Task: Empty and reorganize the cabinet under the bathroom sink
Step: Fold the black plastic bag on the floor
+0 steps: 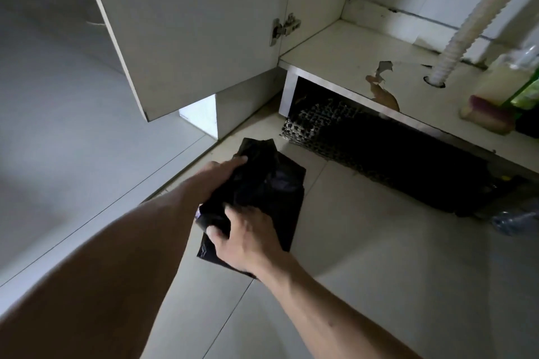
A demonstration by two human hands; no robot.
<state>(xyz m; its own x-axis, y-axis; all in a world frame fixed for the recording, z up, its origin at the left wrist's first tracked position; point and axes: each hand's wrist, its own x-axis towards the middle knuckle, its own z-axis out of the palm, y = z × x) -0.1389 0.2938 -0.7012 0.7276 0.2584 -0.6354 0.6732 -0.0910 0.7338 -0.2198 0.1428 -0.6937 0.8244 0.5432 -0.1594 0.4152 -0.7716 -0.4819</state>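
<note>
Cabinet (335, 61), door open, floor chipped, bottles at right edge. Black plastic bag (262, 192): held over floor tiles, left hand (221, 175) gripping top, right hand (248, 239) pinching lower fold. Risk: slippery film may slide loose, spilling contents.

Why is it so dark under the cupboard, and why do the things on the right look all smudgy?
Head view: the room is dim, so the gap under the cabinet floor falls into deep shadow and the black bag shows little detail; the bottles at the right edge are smeared by blur; the wide lens bends the door and makes the near arms look huge.
</note>
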